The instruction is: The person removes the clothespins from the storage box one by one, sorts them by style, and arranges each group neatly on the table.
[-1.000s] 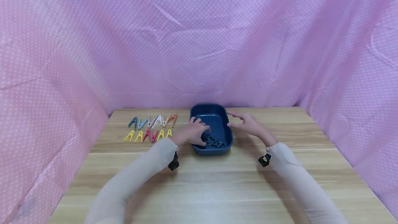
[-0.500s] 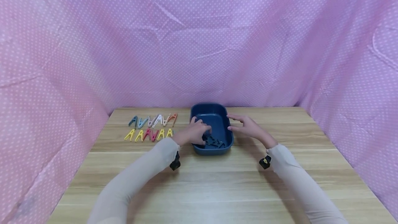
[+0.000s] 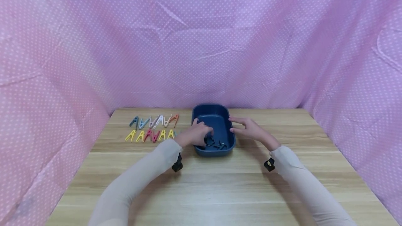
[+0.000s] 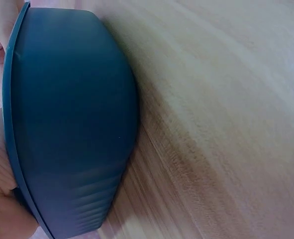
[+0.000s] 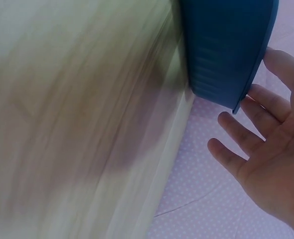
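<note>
A dark blue plastic tray (image 3: 211,153) sits on the table near its far edge. My left hand (image 3: 195,134) reaches over the tray's left wall, its thumb and forefinger apart and bent down towards small dark clip-like pieces (image 3: 221,145) on the tray floor. The dark colour hides their exact kind, and the tips of the other left fingers do not show clearly. In the left wrist view the tray wall (image 4: 72,119) covers most of that hand. My right hand (image 3: 251,129) has its fingers spread, with fingertips (image 5: 272,56) against the tray's right rim.
Left of the tray lie two rows of plastic clothes pegs: blue, white and orange pegs (image 3: 160,120) behind, yellow and pink-red pegs (image 3: 152,135) in front. My left forearm lies close to the front row. A pink dotted cloth (image 3: 201,44) hangs around the wooden table (image 3: 216,191).
Some dark pieces in the tray have shifted slightly left, towards my left hand. The left hand stays almost in place. My right hand keeps at the right rim, and the pegs lie as before.
</note>
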Tool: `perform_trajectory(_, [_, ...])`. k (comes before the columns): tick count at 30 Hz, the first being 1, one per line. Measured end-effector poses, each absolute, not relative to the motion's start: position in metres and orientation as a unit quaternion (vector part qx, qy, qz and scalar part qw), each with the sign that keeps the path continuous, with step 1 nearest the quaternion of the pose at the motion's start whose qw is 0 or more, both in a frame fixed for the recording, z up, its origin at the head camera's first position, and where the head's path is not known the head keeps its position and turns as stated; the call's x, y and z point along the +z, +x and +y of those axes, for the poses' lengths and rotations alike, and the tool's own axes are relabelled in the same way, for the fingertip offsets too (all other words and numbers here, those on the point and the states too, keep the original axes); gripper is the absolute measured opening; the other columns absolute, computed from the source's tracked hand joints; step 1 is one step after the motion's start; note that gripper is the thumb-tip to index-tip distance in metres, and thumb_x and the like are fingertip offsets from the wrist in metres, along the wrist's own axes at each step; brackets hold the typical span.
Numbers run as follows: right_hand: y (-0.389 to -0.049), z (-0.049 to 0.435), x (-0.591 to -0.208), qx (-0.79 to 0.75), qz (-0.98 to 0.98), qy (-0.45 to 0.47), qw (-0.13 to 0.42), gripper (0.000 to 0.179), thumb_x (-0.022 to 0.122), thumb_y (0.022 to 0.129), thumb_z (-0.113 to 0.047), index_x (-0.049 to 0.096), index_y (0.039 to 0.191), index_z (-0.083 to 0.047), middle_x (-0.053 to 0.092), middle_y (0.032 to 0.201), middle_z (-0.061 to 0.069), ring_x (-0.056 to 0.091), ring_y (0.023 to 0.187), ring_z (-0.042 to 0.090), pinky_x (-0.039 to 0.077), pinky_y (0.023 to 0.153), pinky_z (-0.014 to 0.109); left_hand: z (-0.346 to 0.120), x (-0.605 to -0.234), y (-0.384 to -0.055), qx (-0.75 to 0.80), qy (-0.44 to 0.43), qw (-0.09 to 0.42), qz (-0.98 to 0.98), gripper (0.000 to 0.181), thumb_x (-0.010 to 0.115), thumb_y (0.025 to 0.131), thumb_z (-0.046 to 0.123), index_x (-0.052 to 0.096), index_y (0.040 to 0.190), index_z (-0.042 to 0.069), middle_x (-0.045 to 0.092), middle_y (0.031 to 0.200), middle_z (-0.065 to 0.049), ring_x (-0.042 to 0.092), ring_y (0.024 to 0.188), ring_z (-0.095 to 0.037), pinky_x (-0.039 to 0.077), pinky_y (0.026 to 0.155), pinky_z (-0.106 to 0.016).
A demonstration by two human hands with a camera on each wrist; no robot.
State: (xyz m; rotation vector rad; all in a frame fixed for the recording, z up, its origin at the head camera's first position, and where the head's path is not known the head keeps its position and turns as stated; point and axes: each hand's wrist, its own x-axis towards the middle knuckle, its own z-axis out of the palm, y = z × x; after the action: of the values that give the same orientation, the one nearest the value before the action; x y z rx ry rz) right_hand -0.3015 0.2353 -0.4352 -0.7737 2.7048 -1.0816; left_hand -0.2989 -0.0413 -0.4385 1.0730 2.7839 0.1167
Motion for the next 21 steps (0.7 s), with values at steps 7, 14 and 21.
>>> perform_trajectory(7, [-0.300, 0.235, -0.438, -0.360, 0.894, -0.261, 0.058, 0.056, 0.067, 0.099, -0.026, 0.051, 0.148, -0.005, 0.046, 0.157, 0.015, 0.038, 0.149, 0.036, 0.034, 0.116, 0.061, -0.045, -0.437, -0.298, 0.073, 0.363, 0.049, 0.928, 0.040, 0.085, 0.082, 0.026, 0.067, 0.117, 0.021, 0.071, 0.099, 0.005, 0.054, 0.102, -0.018, 0.025, 0.112, -0.059])
perform_trajectory(14, [-0.300, 0.240, -0.442, -0.369, 0.889, -0.266, 0.046, 0.056, 0.068, 0.099, -0.026, 0.052, 0.147, -0.004, 0.044, 0.158, 0.017, 0.038, 0.148, 0.039, 0.035, 0.114, 0.063, -0.057, -0.425, -0.298, 0.142, 0.357, -0.016, 0.923, 0.040, 0.082, 0.083, 0.020, 0.066, 0.120, 0.018, 0.071, 0.105, 0.001, 0.054, 0.107, -0.022, 0.023, 0.117, -0.062])
perform_trajectory(21, [-0.301, 0.244, -0.446, -0.373, 0.888, -0.264, 0.043, 0.055, 0.068, 0.099, -0.023, 0.052, 0.147, -0.002, 0.042, 0.158, 0.018, 0.038, 0.147, 0.041, 0.035, 0.111, 0.067, -0.081, -0.409, -0.296, 0.198, 0.345, -0.080, 0.914, 0.042, 0.080, 0.082, 0.016, 0.068, 0.123, 0.014, 0.069, 0.100, -0.001, 0.056, 0.106, -0.023, 0.025, 0.115, -0.057])
